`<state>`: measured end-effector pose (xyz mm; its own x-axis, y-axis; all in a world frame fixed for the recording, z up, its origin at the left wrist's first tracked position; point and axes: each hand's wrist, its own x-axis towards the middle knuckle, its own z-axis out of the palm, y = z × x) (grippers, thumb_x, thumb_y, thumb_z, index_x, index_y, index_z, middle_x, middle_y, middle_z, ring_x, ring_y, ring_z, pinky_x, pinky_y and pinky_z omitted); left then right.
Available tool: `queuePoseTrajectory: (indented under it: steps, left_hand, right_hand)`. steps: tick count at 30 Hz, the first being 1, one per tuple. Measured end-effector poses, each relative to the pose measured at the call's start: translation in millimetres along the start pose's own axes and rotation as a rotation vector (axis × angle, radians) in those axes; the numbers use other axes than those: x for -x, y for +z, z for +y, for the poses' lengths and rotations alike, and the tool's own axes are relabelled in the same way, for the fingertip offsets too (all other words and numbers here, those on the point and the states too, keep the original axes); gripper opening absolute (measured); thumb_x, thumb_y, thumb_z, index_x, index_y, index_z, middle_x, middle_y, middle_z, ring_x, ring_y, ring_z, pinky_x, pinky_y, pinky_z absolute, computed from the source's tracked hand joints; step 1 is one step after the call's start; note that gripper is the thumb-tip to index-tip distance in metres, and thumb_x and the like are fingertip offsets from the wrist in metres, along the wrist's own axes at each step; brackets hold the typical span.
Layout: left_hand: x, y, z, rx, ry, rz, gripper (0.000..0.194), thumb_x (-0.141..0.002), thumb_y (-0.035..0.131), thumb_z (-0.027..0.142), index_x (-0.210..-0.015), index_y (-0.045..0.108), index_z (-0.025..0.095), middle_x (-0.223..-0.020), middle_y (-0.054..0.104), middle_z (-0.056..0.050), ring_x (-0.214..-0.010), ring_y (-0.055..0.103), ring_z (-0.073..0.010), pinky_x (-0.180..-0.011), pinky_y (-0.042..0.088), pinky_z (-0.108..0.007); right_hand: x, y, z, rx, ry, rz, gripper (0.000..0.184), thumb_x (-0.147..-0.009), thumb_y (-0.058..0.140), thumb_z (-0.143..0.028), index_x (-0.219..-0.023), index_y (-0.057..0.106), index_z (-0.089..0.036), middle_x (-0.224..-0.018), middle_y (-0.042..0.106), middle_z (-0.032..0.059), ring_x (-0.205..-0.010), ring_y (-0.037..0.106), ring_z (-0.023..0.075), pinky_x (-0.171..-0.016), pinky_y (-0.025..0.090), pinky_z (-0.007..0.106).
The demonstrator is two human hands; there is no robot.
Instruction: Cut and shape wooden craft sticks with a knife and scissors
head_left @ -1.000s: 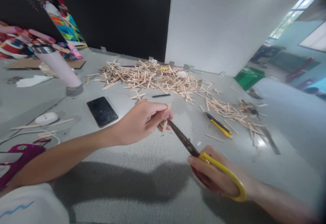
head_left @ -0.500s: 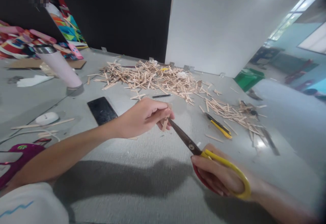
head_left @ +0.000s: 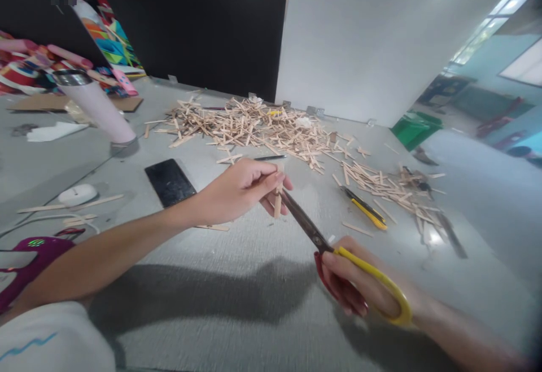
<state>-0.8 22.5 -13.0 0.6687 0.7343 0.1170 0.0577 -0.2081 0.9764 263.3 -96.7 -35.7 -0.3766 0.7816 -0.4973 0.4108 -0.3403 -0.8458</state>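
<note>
Between the thumb and fingers of my left hand (head_left: 241, 188) is a small piece of wooden stick (head_left: 278, 205), pinched over the middle of the table. My right hand (head_left: 359, 273) is closed round the handles of a pair of scissors (head_left: 305, 222), one handle yellow and the other red. The dark blades point up and left, with their tips at the wooden stick beside my left fingers. Whether the tips touch the wood is hard to make out, as the fingers partly cover them.
A heap of short wooden sticks (head_left: 245, 126) spreads across the back of the table (head_left: 203, 304). A yellow utility knife (head_left: 364, 208) lies to the right, near more sticks. On the left are a phone (head_left: 169, 183), a white mouse (head_left: 77, 194) and a pink tumbler (head_left: 99, 109).
The scissor handles have spread a little further apart. The wooden stick in my left fingers has turned more upright and shows more plainly.
</note>
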Motion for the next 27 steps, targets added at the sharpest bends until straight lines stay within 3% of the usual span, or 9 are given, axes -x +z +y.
queuePoseTrajectory:
  steps: [4,12,21,27]
  left_hand:
    - [0,3.0,-2,0.001,0.006,0.025,0.034,-0.115,0.057,0.042,-0.104,0.072,0.013,-0.083,0.083,-0.008,-0.077,0.085,-0.0191,-0.075,0.071,-0.026]
    - [5,28.4,-15,0.014,0.077,0.269,0.043,-0.113,0.06,0.052,-0.108,0.073,0.011,-0.107,0.085,-0.014,-0.09,0.087,-0.0234,-0.082,0.075,-0.032]
    - [7,32.6,-13,0.073,0.124,0.283,0.043,-0.112,0.062,0.051,-0.106,0.072,0.01,-0.102,0.085,-0.014,-0.09,0.087,-0.0227,-0.083,0.074,-0.028]
    - [9,39.1,-15,0.103,0.149,0.329,0.041,-0.112,0.064,0.051,-0.105,0.072,0.011,-0.1,0.085,-0.013,-0.093,0.086,-0.0223,-0.084,0.074,-0.028]
  right_hand:
    - [-2,2,4,-0.035,0.037,0.002,0.076,-0.091,0.055,-0.09,-0.056,0.052,-0.022,-0.043,0.047,-0.0041,-0.035,0.04,0.0066,-0.035,0.031,0.018]
    - [-6,19,12,-0.134,0.043,0.051,0.074,-0.094,0.057,-0.085,-0.054,0.05,-0.022,-0.039,0.043,-0.0059,-0.031,0.04,0.0056,-0.034,0.035,0.015]
    - [-5,21,17,-0.118,-0.047,0.049,0.08,-0.094,0.055,-0.093,-0.058,0.051,-0.022,-0.042,0.042,-0.0062,-0.034,0.042,0.006,-0.035,0.033,0.015]
    - [-10,23,25,-0.043,-0.128,0.093,0.071,-0.103,0.06,-0.076,-0.059,0.047,-0.023,-0.043,0.04,-0.0071,-0.037,0.041,0.0071,-0.041,0.041,0.018]
